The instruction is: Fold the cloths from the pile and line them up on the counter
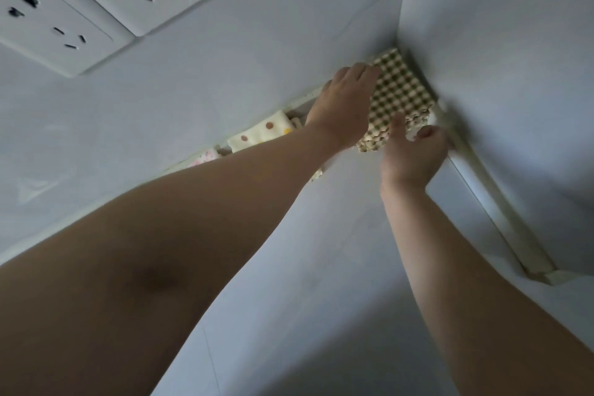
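Observation:
A green-and-cream checked cloth (400,93) lies folded in the far corner of the pale counter (337,251), against both walls. My left hand (345,100) lies flat on its left part, fingers straight and pointing at the back wall. My right hand (414,151) is at the cloth's near right corner, thumb and fingers pinching its edge. Left of it, along the back wall, sits a cream cloth with coloured dots (260,135), and further left a pink-dotted cloth (205,157), both partly hidden by my left forearm.
Two white wall sockets (96,3) sit high on the back wall at the upper left. A side wall (498,74) closes the counter on the right, with a cream sealing strip (501,212) along its base.

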`<act>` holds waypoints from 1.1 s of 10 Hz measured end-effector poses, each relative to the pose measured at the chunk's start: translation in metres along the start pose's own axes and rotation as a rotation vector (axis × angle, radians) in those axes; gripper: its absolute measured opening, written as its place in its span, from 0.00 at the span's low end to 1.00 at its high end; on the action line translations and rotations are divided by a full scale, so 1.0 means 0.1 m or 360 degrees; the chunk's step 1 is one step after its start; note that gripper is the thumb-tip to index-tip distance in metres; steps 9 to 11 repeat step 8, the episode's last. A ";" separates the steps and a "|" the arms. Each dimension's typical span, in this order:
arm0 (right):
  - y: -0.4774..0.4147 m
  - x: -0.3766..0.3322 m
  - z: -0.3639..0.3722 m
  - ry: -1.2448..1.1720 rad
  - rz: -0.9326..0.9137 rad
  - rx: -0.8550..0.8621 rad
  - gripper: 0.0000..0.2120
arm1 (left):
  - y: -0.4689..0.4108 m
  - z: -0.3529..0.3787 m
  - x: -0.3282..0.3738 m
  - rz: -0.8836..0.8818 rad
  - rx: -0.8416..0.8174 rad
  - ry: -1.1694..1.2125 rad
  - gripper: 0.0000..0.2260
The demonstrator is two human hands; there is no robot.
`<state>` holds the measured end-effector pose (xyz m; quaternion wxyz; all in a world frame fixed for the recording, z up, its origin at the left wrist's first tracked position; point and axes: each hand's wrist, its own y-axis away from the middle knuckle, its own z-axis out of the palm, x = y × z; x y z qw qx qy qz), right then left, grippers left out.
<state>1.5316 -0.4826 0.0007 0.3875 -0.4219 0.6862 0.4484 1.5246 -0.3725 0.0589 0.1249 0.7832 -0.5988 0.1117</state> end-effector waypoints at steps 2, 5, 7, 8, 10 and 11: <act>0.01 0.15 -0.11 0.0891 -0.1230 -0.0104 0.15 | -0.16 -0.01 -0.11 0.0084 -0.0393 -0.0187 0.32; -0.06 0.30 -0.22 0.1440 -0.1262 -0.0295 0.19 | -0.09 0.12 -0.16 0.0262 -0.0539 -0.0307 0.34; -0.03 0.24 -0.24 0.1393 -0.1137 -0.0468 0.21 | 0.00 0.06 -0.09 0.0191 -0.0643 -0.0249 0.35; -0.11 0.16 -0.46 0.1158 -0.1314 -0.0565 0.19 | 0.24 -0.15 0.09 0.0092 -0.0437 -0.0170 0.34; -0.11 0.16 -0.46 0.1158 -0.1314 -0.0565 0.19 | 0.24 -0.15 0.09 0.0092 -0.0437 -0.0170 0.34; -0.11 0.16 -0.46 0.1158 -0.1314 -0.0565 0.19 | 0.24 -0.15 0.09 0.0092 -0.0437 -0.0170 0.34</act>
